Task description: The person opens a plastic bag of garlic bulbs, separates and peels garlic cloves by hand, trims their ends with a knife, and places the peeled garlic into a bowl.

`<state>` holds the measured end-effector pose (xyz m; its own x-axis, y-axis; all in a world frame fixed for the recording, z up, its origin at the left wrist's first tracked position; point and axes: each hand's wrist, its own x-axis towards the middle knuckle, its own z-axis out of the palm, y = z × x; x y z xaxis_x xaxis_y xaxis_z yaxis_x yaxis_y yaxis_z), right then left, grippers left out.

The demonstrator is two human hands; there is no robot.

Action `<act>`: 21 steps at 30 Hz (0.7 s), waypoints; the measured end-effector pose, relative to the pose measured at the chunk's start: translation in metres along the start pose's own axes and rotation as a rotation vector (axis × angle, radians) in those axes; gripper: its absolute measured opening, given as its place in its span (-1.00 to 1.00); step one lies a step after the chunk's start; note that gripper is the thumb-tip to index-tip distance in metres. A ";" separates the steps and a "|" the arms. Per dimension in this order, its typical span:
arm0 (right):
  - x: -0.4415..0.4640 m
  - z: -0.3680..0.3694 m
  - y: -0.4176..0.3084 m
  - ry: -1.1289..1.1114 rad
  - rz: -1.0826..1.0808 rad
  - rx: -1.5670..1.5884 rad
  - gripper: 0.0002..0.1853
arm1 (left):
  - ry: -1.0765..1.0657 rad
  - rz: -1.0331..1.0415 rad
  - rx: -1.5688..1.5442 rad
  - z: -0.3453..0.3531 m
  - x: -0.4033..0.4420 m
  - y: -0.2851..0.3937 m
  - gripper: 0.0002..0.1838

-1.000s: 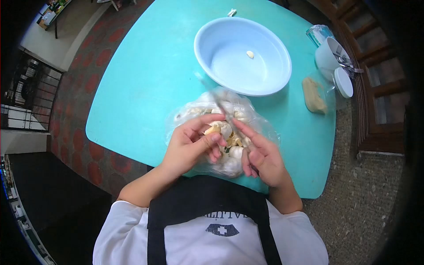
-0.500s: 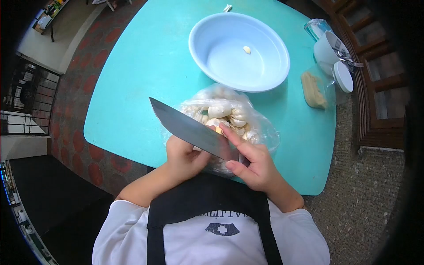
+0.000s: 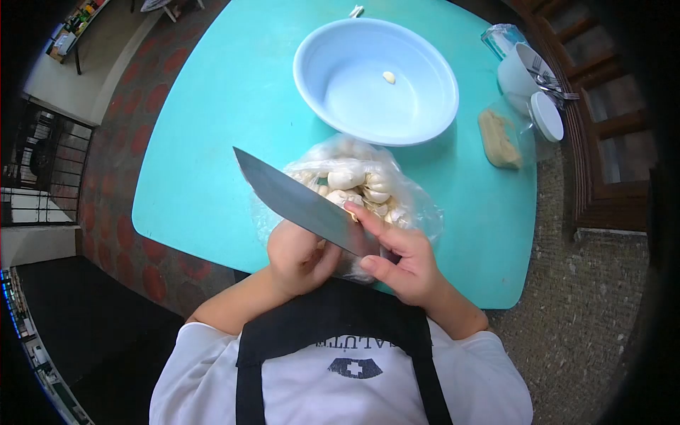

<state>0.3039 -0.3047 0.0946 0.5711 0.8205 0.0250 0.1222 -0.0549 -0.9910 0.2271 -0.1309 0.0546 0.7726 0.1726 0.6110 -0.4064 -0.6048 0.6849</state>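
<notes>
My right hand [image 3: 407,263] grips a large knife [image 3: 294,202], its broad blade slanting up to the left above the bag. Behind the blade, my left hand [image 3: 296,253] is curled, its fingertips largely hidden. A small yellowish garlic clove [image 3: 353,216] shows at the blade's upper edge, between the left fingertips and my right index finger. Under both hands lies an open clear plastic bag [image 3: 423,211] full of white garlic bulbs [image 3: 345,177]. Just beyond it stands a light blue basin [image 3: 312,92] with one peeled clove [image 3: 389,77] inside.
On the right of the turquoise table [image 3: 205,156] are a clear jar of tan paste [image 3: 498,138] with a white lid [image 3: 547,117], a white container [image 3: 516,73] of forks [image 3: 549,83], and a blue-white packet [image 3: 501,39]. Wooden doors [image 3: 616,120] stand beyond the right edge.
The view has shifted slightly, so the table things sit a little further left. Less of the yellowish clove shows above the blade. Both hands keep nearly the same pose.
</notes>
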 end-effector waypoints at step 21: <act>-0.003 0.002 0.006 0.057 0.071 0.133 -0.48 | 0.007 -0.851 -1.144 -0.003 0.019 -0.007 -0.72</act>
<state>0.3013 -0.3065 0.0888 0.6202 0.7833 -0.0421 -0.0267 -0.0325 -0.9991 0.2429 -0.1209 0.0631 0.9759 0.1647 -0.1430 0.0066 0.6331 0.7740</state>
